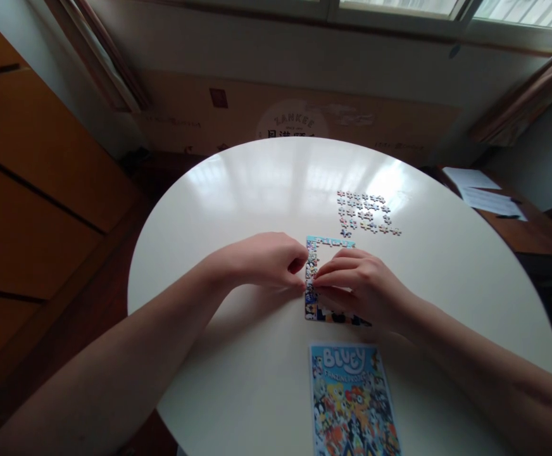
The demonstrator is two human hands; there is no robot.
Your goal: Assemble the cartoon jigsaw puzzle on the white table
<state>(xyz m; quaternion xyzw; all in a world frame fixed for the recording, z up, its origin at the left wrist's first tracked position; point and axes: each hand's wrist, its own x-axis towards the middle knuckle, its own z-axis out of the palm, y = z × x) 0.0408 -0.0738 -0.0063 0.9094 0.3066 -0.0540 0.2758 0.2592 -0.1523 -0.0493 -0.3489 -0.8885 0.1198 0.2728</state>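
Note:
A partly assembled jigsaw puzzle [310, 309] lies on the white table, its joined pieces forming a border around a bare middle. My left hand [276, 258] is at its left edge, fingers curled, with the thumb tip against that edge. From the right, my right hand [359, 278] reaches over the puzzle. Its fingertips are pinched together on a jigsaw piece in the left column; the piece itself is mostly hidden by them. This hand also covers much of the puzzle's right side. Below lies a colourful picture sheet [352, 396] lettered "Bluey".
Loose jigsaw pieces [364, 215] are laid out in rows beyond the puzzle, to the right. The round white table [238, 196] reflects window light. A brown side table [542, 221] with paper sheets [487, 193] stands at right. Wooden cabinet doors [33, 183] are at left.

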